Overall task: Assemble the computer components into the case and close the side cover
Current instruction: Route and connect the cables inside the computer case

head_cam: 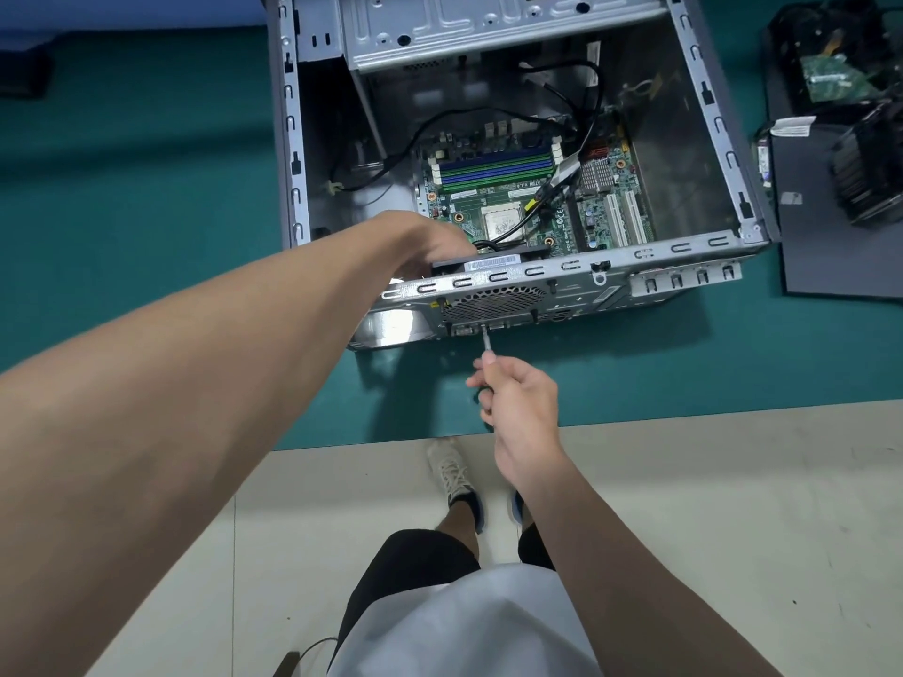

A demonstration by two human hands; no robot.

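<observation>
Case (pixel 293 139) lies on its side on the green worktop (pixel 146 188), open side up, rear panel toward the person, side cover off.

Left hand (pixel 430 241) reaches over the rear wall into the case. It curls down onto a black fan (pixel 488 259) with a barcode label and holds the fan against the inside of the rear wall. Fingertips are hidden behind the hand.

The fan sits right behind the round fan grille (pixel 493 302) in the rear panel.

Screwdriver (pixel 487 342): shaft tip touches the rear panel just below the grille's lower edge. The handle is buried in the right hand (pixel 518 398), whose fingers are closed round it with the thumb on top. This hand is outside the case, over the worktop edge.

Inside the case:
- Motherboard (pixel 513 197) lies flat on the bottom.
- Blue and green RAM slots (pixel 493 166) sit toward the far side.
- Bare CPU (pixel 503 224) is near the fan.
- Black cables (pixel 425 134) loop over the board.
- Metal drive cage (pixel 488 31) spans the far end.

Right of the case, a dark flat panel (pixel 830 246) lies on the worktop with a black finned cooler (pixel 870 178) resting on it. A green circuit board (pixel 830 78) lies further back.
</observation>
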